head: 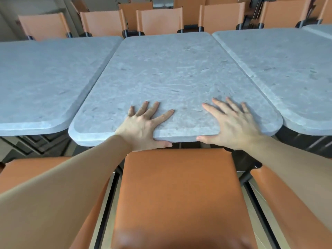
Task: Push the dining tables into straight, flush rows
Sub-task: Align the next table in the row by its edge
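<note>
In a dining room filled with rows of orange-backed chairs (159,20), three grey stone-look rectangular tabletops with rounded corners stand side by side. The left surface (45,78) sits beside the middle surface (170,72), a narrow dark gap between them; its near edge lies farther from the camera than the middle one's. On the middle surface, the left hand (143,126) lies flat near the front edge, fingers spread and straight, thumb hooked under the rim, its grip wide open and holding nothing. The right hand (233,126) rests the same way, fingers splayed, thumb at the edge. The right surface (287,69) lies close alongside, its near edge also set back. Below, an orange padded chair seat (179,191) sits tucked toward the middle surface, with more orange seats at either side.
</note>
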Available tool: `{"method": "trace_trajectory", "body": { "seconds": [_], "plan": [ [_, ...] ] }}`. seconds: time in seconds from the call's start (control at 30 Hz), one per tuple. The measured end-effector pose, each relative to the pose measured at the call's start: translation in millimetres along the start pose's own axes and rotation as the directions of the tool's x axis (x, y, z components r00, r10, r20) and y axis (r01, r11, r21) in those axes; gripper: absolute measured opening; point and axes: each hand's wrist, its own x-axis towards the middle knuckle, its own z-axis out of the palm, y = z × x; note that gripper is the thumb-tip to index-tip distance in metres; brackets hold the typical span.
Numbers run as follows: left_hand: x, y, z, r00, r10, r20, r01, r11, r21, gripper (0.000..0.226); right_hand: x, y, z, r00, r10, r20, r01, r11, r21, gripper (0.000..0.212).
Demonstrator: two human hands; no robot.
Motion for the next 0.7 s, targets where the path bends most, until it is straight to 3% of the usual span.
{"method": "trace_trajectory", "body": {
  "seconds": [0.7],
  "plan": [
    [12,-10,0,1.0,0.011,0.005,-0.01,0.998,-0.058,0.102,16,2,2,1.0,-0.015,-0.005,0.015,1.0,0.002,0.122]
  ]
}}
